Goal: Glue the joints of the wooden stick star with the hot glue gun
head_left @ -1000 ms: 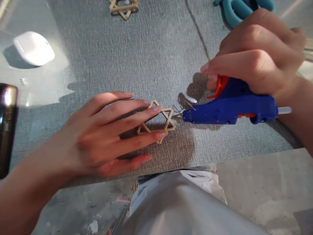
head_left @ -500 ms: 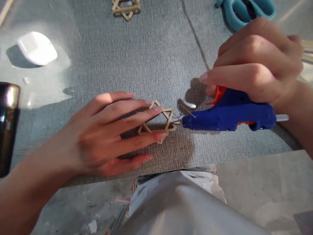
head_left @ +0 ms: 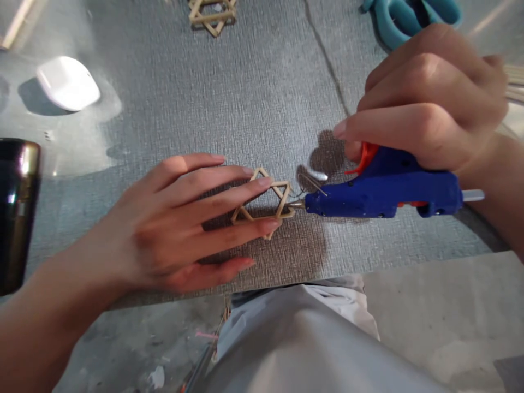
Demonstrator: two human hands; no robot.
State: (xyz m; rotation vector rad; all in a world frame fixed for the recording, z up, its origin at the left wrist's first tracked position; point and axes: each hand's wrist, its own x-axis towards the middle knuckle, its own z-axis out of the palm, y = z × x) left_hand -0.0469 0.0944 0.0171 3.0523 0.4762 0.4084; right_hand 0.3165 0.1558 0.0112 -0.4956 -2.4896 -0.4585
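A small star made of thin wooden sticks (head_left: 281,197) lies on the grey textured table (head_left: 254,98). My left hand (head_left: 180,224) lies flat on it, fingers stretched out, the fingertips pressing the star's left half down. My right hand (head_left: 426,103) grips a blue glue gun (head_left: 380,194) with an orange trigger, one finger extended over the trigger. The gun's metal nozzle touches the star's right tip.
A second stick star (head_left: 212,13) lies at the far edge. Teal scissors (head_left: 403,16) rest at the top right, a white rounded object (head_left: 67,83) at the far left, a dark shiny cylinder (head_left: 16,213) at the left edge. My grey-clothed lap (head_left: 303,338) is below the table edge.
The glue gun moved left until its nozzle reached the star's right tip, then held there. My left hand has stayed on the star.
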